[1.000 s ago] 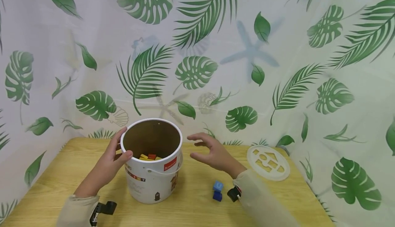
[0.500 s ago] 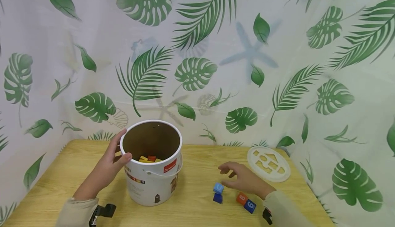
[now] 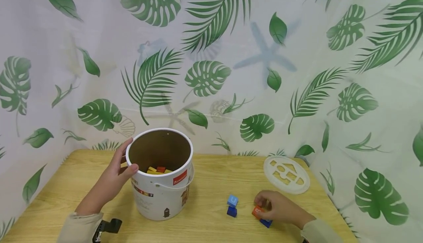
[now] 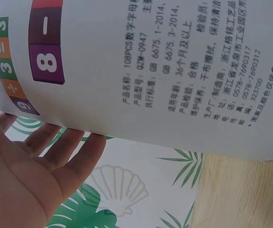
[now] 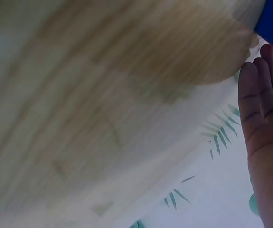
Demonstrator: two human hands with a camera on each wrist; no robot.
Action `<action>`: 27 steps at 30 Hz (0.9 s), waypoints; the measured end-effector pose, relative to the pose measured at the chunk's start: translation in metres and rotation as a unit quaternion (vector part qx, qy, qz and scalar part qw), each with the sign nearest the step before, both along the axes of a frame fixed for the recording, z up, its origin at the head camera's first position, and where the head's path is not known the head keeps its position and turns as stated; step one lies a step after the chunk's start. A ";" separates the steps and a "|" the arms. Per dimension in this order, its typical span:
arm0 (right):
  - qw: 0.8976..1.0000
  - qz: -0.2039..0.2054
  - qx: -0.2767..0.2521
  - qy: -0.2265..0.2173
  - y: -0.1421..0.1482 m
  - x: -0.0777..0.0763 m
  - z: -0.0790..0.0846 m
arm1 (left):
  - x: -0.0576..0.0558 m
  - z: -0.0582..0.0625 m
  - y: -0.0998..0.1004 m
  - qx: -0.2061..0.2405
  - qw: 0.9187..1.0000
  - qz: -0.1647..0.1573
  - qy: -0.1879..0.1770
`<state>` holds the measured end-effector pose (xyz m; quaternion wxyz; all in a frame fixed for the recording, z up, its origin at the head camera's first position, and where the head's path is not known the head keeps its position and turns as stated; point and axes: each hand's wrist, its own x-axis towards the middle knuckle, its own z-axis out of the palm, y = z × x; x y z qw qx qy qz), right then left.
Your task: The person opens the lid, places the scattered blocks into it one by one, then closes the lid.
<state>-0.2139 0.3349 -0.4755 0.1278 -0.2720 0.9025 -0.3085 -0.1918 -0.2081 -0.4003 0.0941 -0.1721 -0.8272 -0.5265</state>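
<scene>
Head view on my screen: the orange letter block (image 3: pixel 257 212) sits to the right on the tabletop (image 3: pixel 211 188), touching a dark blue block (image 3: pixel 266 223). My right hand (image 3: pixel 281 208) is over the pair, fingers bent toward the orange one, but I can't tell whether thumb and fingers have closed on it; the right wrist view, dim and blurred, only shows fingertips near something blue. My left hand (image 3: pixel 115 175) is spread along the white bucket (image 3: pixel 156 199), thumb at the rim, fingertips resting on the outer wall.

I'd expect the blocks to be light, stiff and hard to damage, with smooth faces that might slip if I catch only a corner. I'd take the orange one across two opposite sides, minding its blue neighbour. The bucket looks rigid; its rim offers the surest hold.

Bare wood separates the bucket from the light blue block (image 3: pixel 232 200) and the second dark blue block (image 3: pixel 231 211), so I have sideways room. Behind the right hand lies a white cut-out disc (image 3: pixel 286 174), near the tabletop's right edge. The printed sheet (image 3: pixel 297 100) backs the far edge; the near edge is out of frame.
</scene>
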 end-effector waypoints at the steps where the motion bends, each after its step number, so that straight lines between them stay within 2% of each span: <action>1: 1.000 0.000 0.002 0.002 0.000 0.000 -0.001 | 0.000 0.000 0.000 -0.001 1.000 0.001 0.000; 5: 1.000 0.000 0.008 0.010 -0.001 -0.003 -0.001 | -0.001 -0.001 -0.001 0.001 1.000 0.000 0.002; 12: 0.999 -0.027 0.011 0.015 -0.006 -0.008 -0.002 | -0.001 -0.001 -0.002 -0.001 1.000 -0.001 0.003; 19: 0.999 -0.025 0.019 0.033 -0.005 -0.015 -0.003 | 0.000 -0.001 -0.001 0.000 1.000 0.000 0.001; 23: 0.999 -0.043 0.028 0.018 0.001 -0.014 -0.001 | 0.001 0.000 -0.001 0.001 1.000 0.001 0.000; 27: 0.997 -0.064 0.037 0.025 0.006 -0.010 0.002 | 0.000 0.000 -0.001 0.001 1.000 0.003 -0.001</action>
